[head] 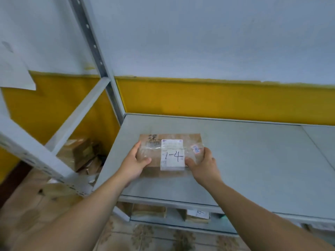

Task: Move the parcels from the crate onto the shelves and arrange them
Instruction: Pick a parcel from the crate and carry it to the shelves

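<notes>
A flat brown cardboard parcel, wrapped in clear tape and bearing a white label marked "1-4", lies on the left part of a grey metal shelf. My left hand grips its left edge, thumb on top near the front corner. My right hand holds its right edge, thumb resting beside the label. Whether the parcel rests fully on the shelf or hangs just above it I cannot tell. The crate is out of view.
A perforated grey upright post stands at the shelf's back left corner. Brown boxes lie on the floor to the left. Two more parcels sit on the lower shelf. A yellow and white wall is behind.
</notes>
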A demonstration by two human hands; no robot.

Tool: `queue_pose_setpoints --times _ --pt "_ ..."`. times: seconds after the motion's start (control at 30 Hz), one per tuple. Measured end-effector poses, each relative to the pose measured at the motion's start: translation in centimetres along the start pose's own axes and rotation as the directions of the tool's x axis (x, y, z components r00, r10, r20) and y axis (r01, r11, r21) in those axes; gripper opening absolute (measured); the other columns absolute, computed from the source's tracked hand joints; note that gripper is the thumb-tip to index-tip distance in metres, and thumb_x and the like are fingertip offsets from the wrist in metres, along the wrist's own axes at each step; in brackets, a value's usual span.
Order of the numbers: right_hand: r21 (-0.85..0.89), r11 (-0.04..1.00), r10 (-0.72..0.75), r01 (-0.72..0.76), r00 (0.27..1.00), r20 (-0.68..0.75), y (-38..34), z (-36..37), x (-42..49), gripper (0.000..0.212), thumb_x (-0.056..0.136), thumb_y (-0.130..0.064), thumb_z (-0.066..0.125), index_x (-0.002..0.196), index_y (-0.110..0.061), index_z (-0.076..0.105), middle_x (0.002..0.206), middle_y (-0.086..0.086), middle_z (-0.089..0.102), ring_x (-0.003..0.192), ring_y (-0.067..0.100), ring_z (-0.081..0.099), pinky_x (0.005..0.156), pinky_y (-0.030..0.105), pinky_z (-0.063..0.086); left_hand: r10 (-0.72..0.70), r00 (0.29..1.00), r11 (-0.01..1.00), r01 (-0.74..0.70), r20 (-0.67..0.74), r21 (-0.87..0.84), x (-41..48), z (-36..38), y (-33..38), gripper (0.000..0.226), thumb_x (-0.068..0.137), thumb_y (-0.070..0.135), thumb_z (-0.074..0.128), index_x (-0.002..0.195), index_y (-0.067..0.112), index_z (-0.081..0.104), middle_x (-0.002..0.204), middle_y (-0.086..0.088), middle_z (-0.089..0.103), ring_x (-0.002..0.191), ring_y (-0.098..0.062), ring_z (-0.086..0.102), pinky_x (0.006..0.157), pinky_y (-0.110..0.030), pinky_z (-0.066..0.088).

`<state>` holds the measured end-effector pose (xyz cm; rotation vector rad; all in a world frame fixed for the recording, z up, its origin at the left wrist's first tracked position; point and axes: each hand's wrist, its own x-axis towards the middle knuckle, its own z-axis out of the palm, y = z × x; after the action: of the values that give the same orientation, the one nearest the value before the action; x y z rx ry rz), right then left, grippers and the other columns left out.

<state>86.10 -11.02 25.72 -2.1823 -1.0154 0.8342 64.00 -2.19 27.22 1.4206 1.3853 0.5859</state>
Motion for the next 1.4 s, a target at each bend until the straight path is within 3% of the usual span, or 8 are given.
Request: queue_pose_setpoints --times 0.1,0.2,0.3,0.4,0.5,0.6,0.83,1.4 --pt "-0.388 0.900 -0.228 0.198 0.973 -0.030 -1.1 -0.1 1.0 0.093 0.080 -0.070 0.052 0.150 -0.032 0.003 0.152 0.004 0.015 0.141 0.028 0.019 0.115 0.044 0.022 0.004 1.000 0.999 -0.003 -0.016 0.052 0.4 -1.2 -0.4 0.058 0.098 0.035 0.052 0.150 0.032 0.027 0.133 0.015 0.040 0.123 -0.012 0.041 0.095 -0.026 0.035" --pt "-0.621 0.578 -0.476 0.529 0.837 0.269 -2.5 0.7 1.6 0.096 0.069 -0.090 0.015 0.149 -0.043 -0.010 0.161 -0.003 -0.013 0.146 0.022 -0.020 0.114 0.044 -0.017 0.023 0.996 0.951 0.004 -0.083 0.308 0.6 -3.3 -3.1 0.052 0.103 0.043 0.033 0.151 0.026 0.028 0.156 0.003 0.027 0.144 -0.020 0.021 0.114 -0.031 0.017" --pt "-0.678 0.453 -0.416 0.579 0.810 0.414 -3.8 2.4 3.2 0.095 0.073 -0.091 0.006 0.152 -0.041 -0.009 0.164 0.001 -0.011 0.148 0.029 -0.020 0.113 0.053 -0.018 -0.044 0.998 0.668 -0.006 0.047 0.744 1.0 -4.7 -7.0 0.058 0.101 0.053 0.023 0.154 0.034 0.009 0.163 -0.002 -0.001 0.149 -0.028 -0.005 0.118 -0.048 0.004" --pt "-0.713 0.434 -0.395 0.550 0.828 0.398 -5.9 3.9 5.6 0.093 0.076 -0.090 0.007 0.152 -0.039 -0.010 0.165 0.004 -0.009 0.149 0.031 -0.015 0.114 0.056 -0.013 -0.129 0.988 0.478 -0.015 0.086 0.878 1.5 -4.5 -9.5 0.072 0.089 0.074 0.011 0.151 0.043 -0.010 0.159 0.002 -0.025 0.144 -0.031 -0.026 0.114 -0.055 -0.011" --pt "-0.735 0.426 -0.396 0.527 0.839 0.373 -8.1 5.5 7.9 0.095 0.074 -0.090 0.006 0.152 -0.038 -0.007 0.165 0.006 -0.006 0.149 0.033 -0.011 0.115 0.058 -0.010 -0.066 0.996 0.407 -0.035 0.067 0.913 1.9 -4.3 -10.9 0.085 0.068 0.087 -0.012 0.142 0.047 -0.026 0.148 0.005 -0.040 0.140 -0.030 -0.035 0.110 -0.056 -0.019" --pt "-0.756 0.415 -0.416 0.506 0.845 0.337 -10.2 7.1 9.9 0.093 0.076 -0.089 0.012 0.153 -0.038 0.000 0.164 0.006 0.002 0.149 0.035 -0.005 0.116 0.060 -0.004 -0.011 0.998 0.401 -0.046 0.056 0.915 2.1 -4.3 -11.7 0.083 0.061 0.088 -0.022 0.133 0.049 -0.037 0.143 0.007 -0.043 0.138 -0.029 -0.038 0.108 -0.056 -0.022" --pt "-0.777 0.432 -0.437 0.458 0.860 0.264 -13.4 9.4 13.3 0.089 0.079 -0.086 0.019 0.152 -0.036 0.012 0.162 0.009 0.011 0.148 0.036 0.005 0.116 0.062 0.004 0.046 0.998 0.402 -0.057 0.043 0.914 2.2 -4.1 -12.6 0.076 0.069 0.088 -0.015 0.130 0.051 -0.041 0.158 0.004 -0.027 0.138 -0.027 -0.038 0.106 -0.053 -0.026" --pt "-0.793 0.408 -0.465 0.453 0.850 0.247 -16.7 11.1 18.1 0.091 0.078 -0.087 0.017 0.152 -0.034 0.017 0.160 0.012 0.018 0.147 0.037 0.012 0.115 0.063 0.010 0.071 0.997 0.432 -0.070 0.044 0.899 1.7 -4.2 -12.3 0.084 0.074 0.088 -0.006 0.145 0.046 -0.022 0.153 0.004 -0.033 0.138 -0.027 -0.038 0.110 -0.055 -0.022"
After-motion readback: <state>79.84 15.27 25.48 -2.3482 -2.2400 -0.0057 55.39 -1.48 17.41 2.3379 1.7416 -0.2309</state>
